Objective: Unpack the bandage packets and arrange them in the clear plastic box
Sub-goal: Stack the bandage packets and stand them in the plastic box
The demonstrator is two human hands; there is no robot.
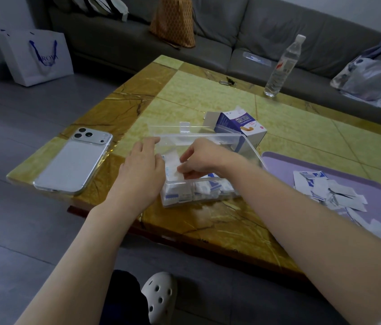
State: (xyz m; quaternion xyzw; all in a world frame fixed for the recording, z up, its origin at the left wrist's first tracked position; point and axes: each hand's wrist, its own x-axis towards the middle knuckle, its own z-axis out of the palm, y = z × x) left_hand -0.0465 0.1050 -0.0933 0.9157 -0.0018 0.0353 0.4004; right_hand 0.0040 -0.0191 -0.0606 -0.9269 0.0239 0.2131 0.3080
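Observation:
The clear plastic box point(248, 146) stands open near the table's front edge, its lid tilted up at the back. Several white and blue bandage packets point(208, 188) lie inside it. My left hand point(142, 170) rests against the box's left wall, fingers on the rim. My right hand point(202, 160) reaches into the box and pinches a white bandage packet point(176, 171) at the left compartment. A heap of loose bandage packets point(332, 191) lies on the purple tray point(278, 160) to the right. The opened blue and white bandage carton point(243, 125) stands behind the box.
A phone point(72, 163) in a clear case lies face down on the table's left corner. A water bottle point(283, 66) stands at the table's far edge, with keys point(228, 82) nearby. A sofa with bags runs behind the table; a white shopping bag point(37, 57) stands on the floor.

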